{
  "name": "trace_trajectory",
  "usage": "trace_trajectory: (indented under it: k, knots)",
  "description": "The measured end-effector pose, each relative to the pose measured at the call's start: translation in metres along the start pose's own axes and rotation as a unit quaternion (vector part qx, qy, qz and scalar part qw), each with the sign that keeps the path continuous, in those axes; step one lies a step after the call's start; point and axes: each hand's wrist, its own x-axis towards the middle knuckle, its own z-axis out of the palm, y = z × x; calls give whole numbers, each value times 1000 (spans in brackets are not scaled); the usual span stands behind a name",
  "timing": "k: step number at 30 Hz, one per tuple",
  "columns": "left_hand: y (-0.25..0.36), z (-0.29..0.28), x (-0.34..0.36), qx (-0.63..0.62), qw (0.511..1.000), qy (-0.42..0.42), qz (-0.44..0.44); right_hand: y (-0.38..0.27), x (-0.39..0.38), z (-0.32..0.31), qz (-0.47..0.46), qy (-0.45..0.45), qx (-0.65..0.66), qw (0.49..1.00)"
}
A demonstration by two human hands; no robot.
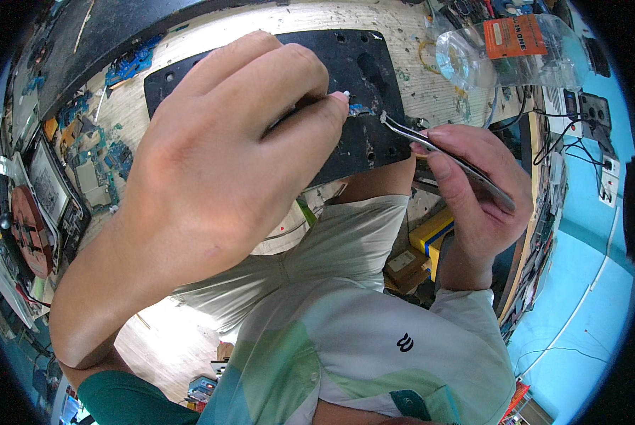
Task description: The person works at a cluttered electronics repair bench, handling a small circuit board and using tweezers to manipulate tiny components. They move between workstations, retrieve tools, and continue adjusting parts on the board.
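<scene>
My left hand (211,142) reaches over a black mat (363,142) with its fingers curled and the thumb pressed against them. What it grips, if anything, is hidden behind the fingers. Beside that thumb tip lies a small blue electronic part (360,110). On the right, my right hand (480,188) pinches a pair of metal tweezers (466,166). The tweezers point toward the mat, and their tips sit near a tiny pale bit just right of the blue part. Whether the tips grip that bit, I cannot tell.
Loose circuit boards and scraps (105,163) crowd the left of the bench. At the far right rests a clear plastic package (562,60) with an orange label (513,37). Black cables (569,142) hang by the blue wall (569,269). A yellow box (431,234) stands below the bench.
</scene>
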Motion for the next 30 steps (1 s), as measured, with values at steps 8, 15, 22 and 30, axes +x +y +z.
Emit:
trace_trajectory:
  k: [8,15,22,30]
  knots:
    - [1,-2,0,-13,1000,-1,-12,-5,12,-4,-48,-11,-45,998]
    - [2,-3,0,-14,1000,-4,-17,4,28,4,-105,-19,-79,991]
    - [1,-2,-1,-17,1000,-4,-18,-5,20,-3,-142,-48,-21,989]
    - [1,-1,-1,-23,1000,-6,-17,-7,21,1,-159,-60,-43,984]
